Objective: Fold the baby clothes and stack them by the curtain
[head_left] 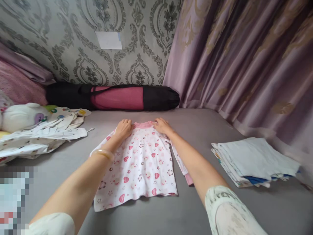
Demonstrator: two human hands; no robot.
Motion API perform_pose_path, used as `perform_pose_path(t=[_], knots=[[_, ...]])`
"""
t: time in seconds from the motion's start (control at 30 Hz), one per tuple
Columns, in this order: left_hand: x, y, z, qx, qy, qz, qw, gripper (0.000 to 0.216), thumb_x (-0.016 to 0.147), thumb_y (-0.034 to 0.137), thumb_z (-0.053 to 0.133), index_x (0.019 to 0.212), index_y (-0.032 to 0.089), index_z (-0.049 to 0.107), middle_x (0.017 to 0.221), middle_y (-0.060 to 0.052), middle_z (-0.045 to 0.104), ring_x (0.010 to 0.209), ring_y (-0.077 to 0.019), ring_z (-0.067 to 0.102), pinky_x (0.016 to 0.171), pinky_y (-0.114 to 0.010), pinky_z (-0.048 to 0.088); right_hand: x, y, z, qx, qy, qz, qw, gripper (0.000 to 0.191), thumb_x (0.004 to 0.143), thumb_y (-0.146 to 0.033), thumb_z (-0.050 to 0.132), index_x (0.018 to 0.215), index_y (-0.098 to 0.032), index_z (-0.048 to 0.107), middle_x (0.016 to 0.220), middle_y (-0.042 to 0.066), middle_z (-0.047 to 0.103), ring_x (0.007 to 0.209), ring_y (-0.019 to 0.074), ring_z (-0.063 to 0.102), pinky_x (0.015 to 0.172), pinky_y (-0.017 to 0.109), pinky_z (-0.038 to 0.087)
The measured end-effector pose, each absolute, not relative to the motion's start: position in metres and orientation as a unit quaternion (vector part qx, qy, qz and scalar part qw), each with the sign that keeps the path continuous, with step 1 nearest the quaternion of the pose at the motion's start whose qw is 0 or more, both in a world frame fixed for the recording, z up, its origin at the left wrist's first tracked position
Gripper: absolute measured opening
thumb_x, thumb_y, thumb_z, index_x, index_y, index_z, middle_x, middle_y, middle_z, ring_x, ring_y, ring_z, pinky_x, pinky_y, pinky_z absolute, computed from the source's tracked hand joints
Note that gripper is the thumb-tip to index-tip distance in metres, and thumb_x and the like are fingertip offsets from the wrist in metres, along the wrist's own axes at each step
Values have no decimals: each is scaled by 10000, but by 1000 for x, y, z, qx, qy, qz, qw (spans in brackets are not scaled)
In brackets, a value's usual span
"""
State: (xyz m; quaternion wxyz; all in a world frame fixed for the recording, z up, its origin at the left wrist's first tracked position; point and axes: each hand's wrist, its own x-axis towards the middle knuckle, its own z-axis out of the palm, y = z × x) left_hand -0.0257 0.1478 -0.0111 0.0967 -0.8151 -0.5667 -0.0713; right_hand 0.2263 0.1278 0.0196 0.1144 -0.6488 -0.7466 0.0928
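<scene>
A child's long-sleeved shirt, white with pink hearts and small flowers, lies spread on the grey bed sheet with its pink collar away from me. At the left shoulder seam, beside the collar, my left hand is closed on the fabric. My right hand pinches the other shoulder near the collar. The right sleeve, with its pink cuff, runs down beside the body, partly under my right forearm. My left forearm covers much of the left sleeve.
A stack of folded clothes sits on the right. Loose garments and a white plush toy lie on the left. Along the patterned wall rests a black and pink long bag. Purple curtains hang at the right.
</scene>
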Motion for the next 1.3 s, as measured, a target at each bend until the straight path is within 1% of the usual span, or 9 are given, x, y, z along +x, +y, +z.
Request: perform_pose_path(t=[0.13,0.3,0.53,0.67,0.77,0.87,0.93,1.13,1.3], knots=[[-20,139,-3,-799,-583,-100,112,307,955,326,437,1131,123,585,1144,-184,612,1080,-332,544,870,-416,402,274,107,43,-693,-689,138,160,288,979,-305,464,1149,-165,650,1167,108,693,1054,207,631,861,267,440],[18,127,9,-835,-527,-148,62,272,959,246,404,1104,160,617,1109,-156,630,1072,-311,552,882,-429,409,321,28,60,-730,-645,197,111,255,947,-273,457,889,-152,674,669,26,676,641,150,616,613,230,398],[87,117,-8,-906,-370,-195,-57,277,914,139,392,933,153,668,999,-133,664,971,-242,595,893,-373,458,303,-89,66,-668,-705,236,14,277,797,-475,634,888,-217,593,909,45,679,800,184,605,648,246,395],[113,114,-25,-897,-357,-249,-76,287,894,131,382,941,142,665,993,-141,652,952,-248,587,912,-423,471,303,-110,63,-646,-731,219,-11,315,725,-363,677,989,-229,568,1109,81,630,987,222,587,785,270,429],[121,111,-32,-883,-371,-277,-80,286,890,131,377,958,133,655,998,-153,640,971,-256,577,912,-440,475,313,-103,58,-643,-729,235,4,159,750,-197,563,905,-217,589,1020,61,656,929,187,607,762,243,426],[121,108,-33,-881,-363,-289,-89,266,881,144,402,977,139,650,1012,-150,637,981,-248,576,922,-422,475,327,-85,58,-661,-679,319,1,88,744,-175,524,783,-195,601,705,13,647,674,152,609,598,215,402],[120,105,-31,-883,-356,-293,-92,245,870,161,433,982,144,651,1019,-146,641,987,-247,576,937,-415,470,339,-71,63,-675,-638,370,28,84,740,-214,546,766,-182,619,578,-22,596,550,133,562,511,204,362],[121,102,-29,-882,-361,-291,-85,279,845,167,479,1067,154,648,1108,-143,636,1068,-260,566,1000,-421,443,399,-23,89,-725,-597,275,206,145,680,-227,585,742,-158,696,628,-24,619,609,114,537,528,184,374],[120,101,-28,-886,-355,-284,-88,285,868,224,500,1102,175,654,1174,-137,620,1117,-269,550,1039,-440,420,438,9,96,-772,-502,210,327,315,705,-204,562,963,-145,733,742,8,673,612,122,547,558,208,403]])
